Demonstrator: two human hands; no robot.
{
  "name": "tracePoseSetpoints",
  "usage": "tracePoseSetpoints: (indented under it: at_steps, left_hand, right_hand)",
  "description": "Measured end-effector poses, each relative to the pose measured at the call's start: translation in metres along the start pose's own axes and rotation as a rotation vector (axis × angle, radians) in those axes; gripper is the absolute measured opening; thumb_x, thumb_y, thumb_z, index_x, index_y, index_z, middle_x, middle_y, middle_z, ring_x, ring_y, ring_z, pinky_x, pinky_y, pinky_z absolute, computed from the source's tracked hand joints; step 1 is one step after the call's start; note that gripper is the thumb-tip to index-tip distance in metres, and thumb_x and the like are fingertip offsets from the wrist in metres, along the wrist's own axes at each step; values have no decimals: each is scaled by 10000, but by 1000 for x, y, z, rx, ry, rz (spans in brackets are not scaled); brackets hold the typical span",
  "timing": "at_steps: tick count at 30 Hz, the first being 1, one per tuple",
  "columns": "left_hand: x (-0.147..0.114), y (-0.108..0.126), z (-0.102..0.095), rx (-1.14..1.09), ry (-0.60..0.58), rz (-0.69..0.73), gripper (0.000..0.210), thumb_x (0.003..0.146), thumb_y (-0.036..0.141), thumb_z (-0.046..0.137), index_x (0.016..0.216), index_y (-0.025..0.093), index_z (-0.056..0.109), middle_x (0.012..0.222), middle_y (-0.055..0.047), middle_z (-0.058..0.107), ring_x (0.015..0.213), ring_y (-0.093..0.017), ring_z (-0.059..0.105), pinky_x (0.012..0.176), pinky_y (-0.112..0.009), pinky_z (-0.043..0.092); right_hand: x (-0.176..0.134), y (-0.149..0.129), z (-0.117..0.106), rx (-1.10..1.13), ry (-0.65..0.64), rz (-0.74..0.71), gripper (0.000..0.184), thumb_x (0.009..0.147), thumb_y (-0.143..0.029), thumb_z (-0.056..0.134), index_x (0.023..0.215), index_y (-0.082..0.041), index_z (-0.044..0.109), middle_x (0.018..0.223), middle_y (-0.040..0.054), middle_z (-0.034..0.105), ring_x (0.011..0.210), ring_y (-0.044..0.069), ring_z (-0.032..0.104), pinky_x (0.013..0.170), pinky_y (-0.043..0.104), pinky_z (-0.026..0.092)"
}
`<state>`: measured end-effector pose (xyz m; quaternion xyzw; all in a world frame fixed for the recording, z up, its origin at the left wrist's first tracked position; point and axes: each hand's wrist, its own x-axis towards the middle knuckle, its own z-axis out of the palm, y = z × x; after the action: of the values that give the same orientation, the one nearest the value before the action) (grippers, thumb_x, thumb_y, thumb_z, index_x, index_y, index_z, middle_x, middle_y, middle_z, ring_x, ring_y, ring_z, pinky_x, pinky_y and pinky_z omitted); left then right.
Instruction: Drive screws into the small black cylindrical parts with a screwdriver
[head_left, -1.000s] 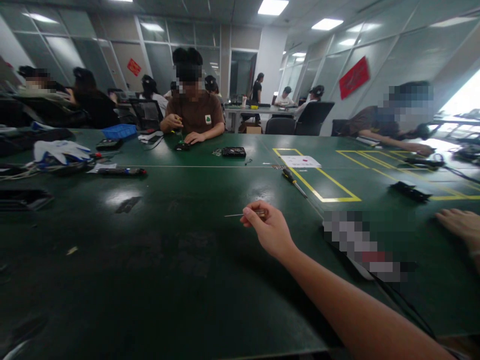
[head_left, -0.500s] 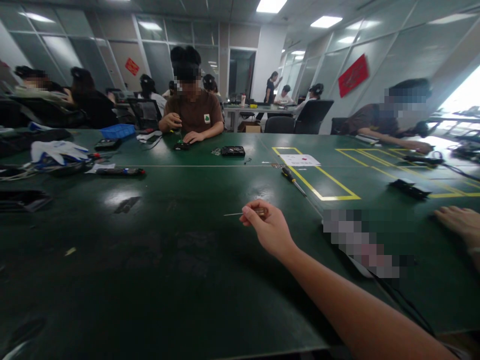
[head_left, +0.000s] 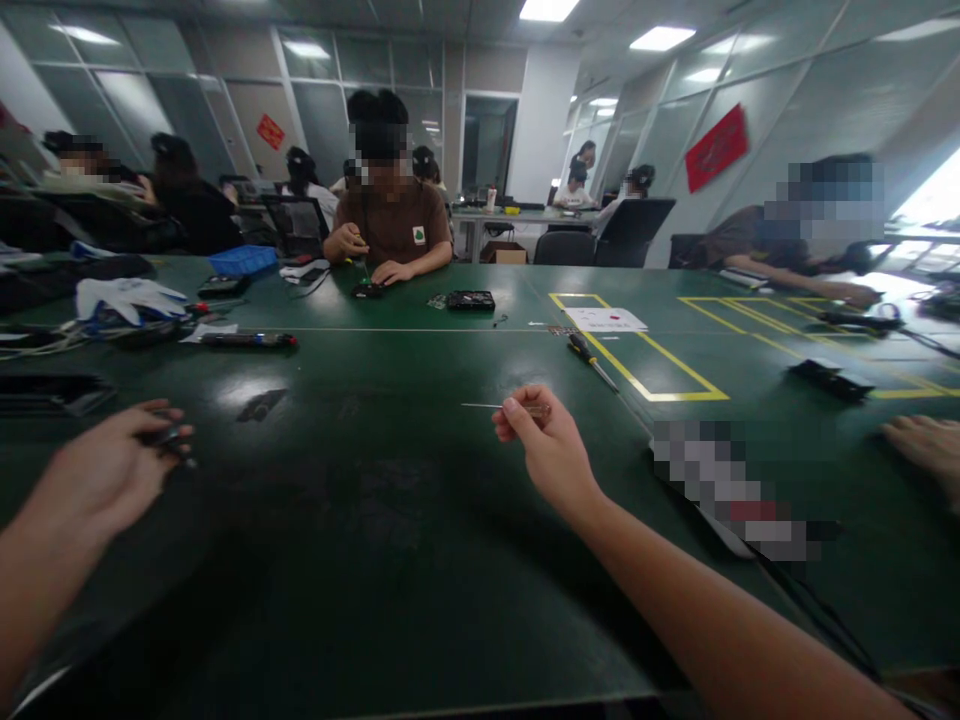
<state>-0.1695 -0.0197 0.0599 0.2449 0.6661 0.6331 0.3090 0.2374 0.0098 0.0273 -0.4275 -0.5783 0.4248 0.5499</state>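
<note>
My right hand is closed around a small screwdriver, its thin metal shaft pointing left above the green table. Part of its brownish, see-through handle shows between the fingers. On the left, my left hand has its fingers curled around a small dark, shiny object; its kind is unclear. A black-and-yellow screwdriver lies on the table beyond my right hand.
A power strip, partly pixelated, with cable lies right of my forearm. White gloves, a dark marker and a black tray are at left. Across sits a person; another person's hand rests at right.
My left hand has come into view from the left, holding the small dark object. My right hand has moved slightly up and right with the screwdriver, and the view has shifted a little.
</note>
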Motion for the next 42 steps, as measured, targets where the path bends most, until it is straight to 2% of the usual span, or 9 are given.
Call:
tracePoseSetpoints:
  at_steps: [2,4,6,9,11,14,18,28,42]
  left_hand:
    - [-19,-15,32,-78,-183,-54,289,807,-59,519,970,155,625,828,24,608,698,-93,557,639,-218,403]
    - [-45,-27,70,-44,-410,-43,391,761,-2,661,1109,173,633,933,6,650,776,-120,587,662,-240,427]
    - [-72,-35,106,-17,-531,6,444,757,75,737,1175,162,616,1049,-33,677,951,-160,630,776,-271,474]
    - [-102,-45,144,46,-720,167,402,768,172,777,1136,157,616,1137,-72,699,1064,-204,653,954,-356,491]
    - [-113,-53,156,84,-817,309,398,740,168,797,1104,172,638,1136,-71,711,1050,-223,672,976,-396,502]
    - [-119,-66,157,161,-820,447,375,773,161,772,1132,217,683,1139,-57,721,1057,-233,682,986,-424,514]
    - [-116,-77,147,197,-840,540,375,785,150,772,1141,250,708,1144,-44,724,1046,-230,693,982,-425,530]
    - [-109,-79,143,179,-843,516,382,757,187,823,1118,233,711,1077,-44,746,1017,-233,707,940,-404,550]
    - [-110,-78,143,236,-843,552,376,766,189,817,1130,236,735,1117,-53,754,1050,-246,702,990,-437,535]
  right_hand:
    - [1,3,-1,50,29,-12,226,905,-398,681,1002,-233,562,885,8,690,763,165,659,732,334,551]
    - [1,4,-1,83,64,-37,231,906,-385,674,1033,-246,539,903,0,686,764,165,663,730,339,557]
    - [0,1,-2,75,87,-84,213,930,-390,654,1039,-250,537,886,-3,687,767,168,667,731,341,561]
    - [-6,-8,-3,15,116,-206,154,976,-380,619,1031,-245,569,814,-15,664,748,159,654,715,318,550]
    - [-11,-13,-4,-47,129,-317,122,1001,-362,598,982,-241,600,739,-32,605,669,136,594,644,277,505]
    - [-21,-15,-2,-94,143,-402,90,1018,-331,583,1005,-254,628,744,-34,579,634,122,555,581,254,459]
    - [-31,-15,0,-245,35,-452,89,996,-259,611,1083,-263,625,830,-15,658,710,142,661,657,283,509]
    - [-33,-21,2,-434,-164,-529,107,958,-206,615,1059,-233,595,897,29,734,785,180,746,734,305,560]
    - [-33,-27,5,-564,-248,-590,115,933,-159,603,1026,-227,598,877,24,729,751,162,721,707,287,563]
